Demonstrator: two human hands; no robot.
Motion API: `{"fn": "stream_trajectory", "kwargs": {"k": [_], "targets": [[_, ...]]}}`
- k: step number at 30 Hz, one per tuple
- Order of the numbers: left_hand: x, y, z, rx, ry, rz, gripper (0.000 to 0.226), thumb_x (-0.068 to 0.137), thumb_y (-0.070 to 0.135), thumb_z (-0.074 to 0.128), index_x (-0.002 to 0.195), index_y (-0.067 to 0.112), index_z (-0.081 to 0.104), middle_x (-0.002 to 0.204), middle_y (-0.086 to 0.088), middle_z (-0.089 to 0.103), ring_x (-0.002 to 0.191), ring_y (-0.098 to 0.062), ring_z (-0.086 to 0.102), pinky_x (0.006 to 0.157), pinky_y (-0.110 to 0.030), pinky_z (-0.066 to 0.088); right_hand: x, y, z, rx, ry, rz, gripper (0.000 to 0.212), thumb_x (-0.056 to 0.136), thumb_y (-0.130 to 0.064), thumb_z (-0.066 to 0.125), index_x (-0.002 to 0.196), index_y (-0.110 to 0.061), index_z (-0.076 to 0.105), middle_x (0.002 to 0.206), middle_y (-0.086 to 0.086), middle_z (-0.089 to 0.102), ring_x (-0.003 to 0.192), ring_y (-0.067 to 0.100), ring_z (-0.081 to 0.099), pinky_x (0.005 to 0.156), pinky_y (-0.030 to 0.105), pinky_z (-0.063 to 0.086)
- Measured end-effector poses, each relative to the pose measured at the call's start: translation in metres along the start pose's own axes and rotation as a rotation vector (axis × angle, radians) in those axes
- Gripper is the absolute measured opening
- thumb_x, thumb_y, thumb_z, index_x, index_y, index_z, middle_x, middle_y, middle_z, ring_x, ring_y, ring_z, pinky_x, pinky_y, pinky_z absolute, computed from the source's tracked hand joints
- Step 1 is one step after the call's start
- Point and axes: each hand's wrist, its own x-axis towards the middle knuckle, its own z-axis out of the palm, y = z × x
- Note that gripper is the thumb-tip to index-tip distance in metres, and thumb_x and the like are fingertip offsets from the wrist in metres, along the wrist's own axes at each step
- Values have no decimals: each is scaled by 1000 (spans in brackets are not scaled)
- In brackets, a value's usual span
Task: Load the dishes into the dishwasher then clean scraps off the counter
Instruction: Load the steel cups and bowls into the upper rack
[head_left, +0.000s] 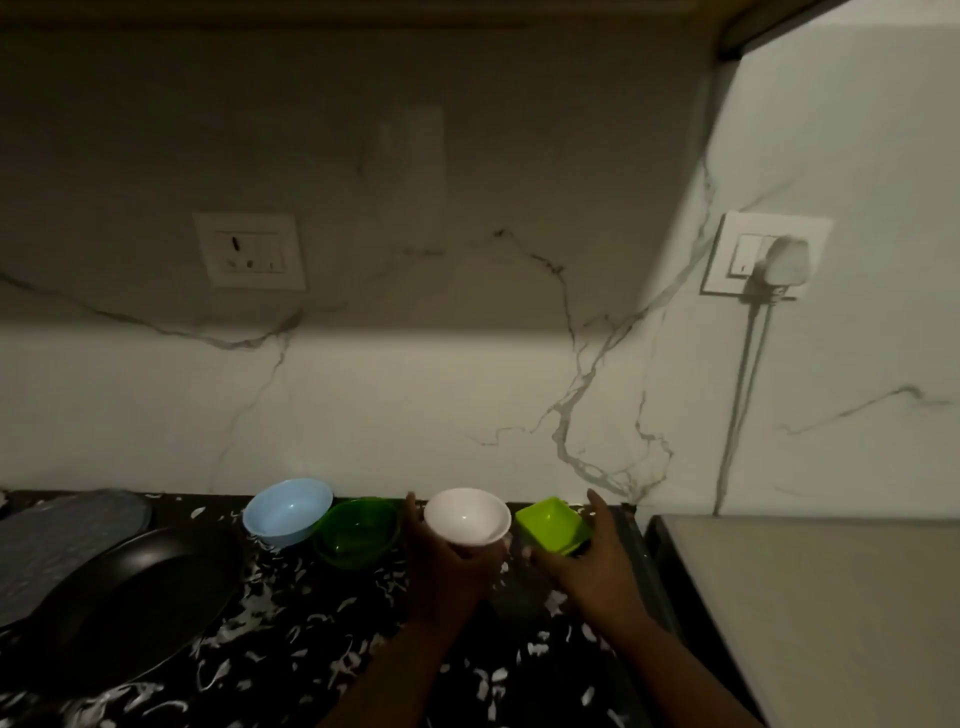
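L hand (451, 558) fingers curled under white bowl (467, 517), thumb up its far side; bowl lifted off counter (322, 618), tipped toward the camera (prob. so it can be carried off). R hand (584, 556) grips lime dish (553, 525), thumb at back edge, fingers at front, dish tilted. Looks like one dish per hand to save trips. Blue bowl (288, 512), green bowl (358, 530), dark pan (135, 597) wait to the left along the wall. Dishwasher not in view.

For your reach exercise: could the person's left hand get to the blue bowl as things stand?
Probably not yet: the left hand holds the white bowl, and the dark green bowl sits between.
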Motion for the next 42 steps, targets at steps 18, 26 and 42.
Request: {"fn": "stream_trajectory", "kwargs": {"k": [18, 26, 42], "targets": [[-204, 137, -127, -981, -724, -712, 50, 72, 26, 69, 119, 17, 56, 116, -15, 62, 108, -34, 59, 99, -51, 43, -282, -97, -153, 1244, 344, 392, 34, 77, -20, 69, 106, -13, 54, 112, 17, 50, 98, 36, 60, 68, 40, 59], [-357, 189, -59, -722, -1166, -779, 55, 66, 43, 67, 113, 14, 59, 109, -18, 63, 97, -33, 60, 74, -40, 50, -389, -19, -286, 1382, 680, 337, 40, 64, -23, 72, 95, -11, 51, 106, 15, 47, 88, 33, 59, 71, 45, 56], [-650, 69, 171, 304, -1292, -369, 93, 56, 38, 90, 131, 26, 38, 129, -3, 47, 116, -22, 48, 101, -35, 40, -528, 265, -489, 218, 835, 1015, 71, 64, -20, 86, 120, -2, 48, 92, 13, 62, 74, 26, 64, 63, 35, 55]]}}
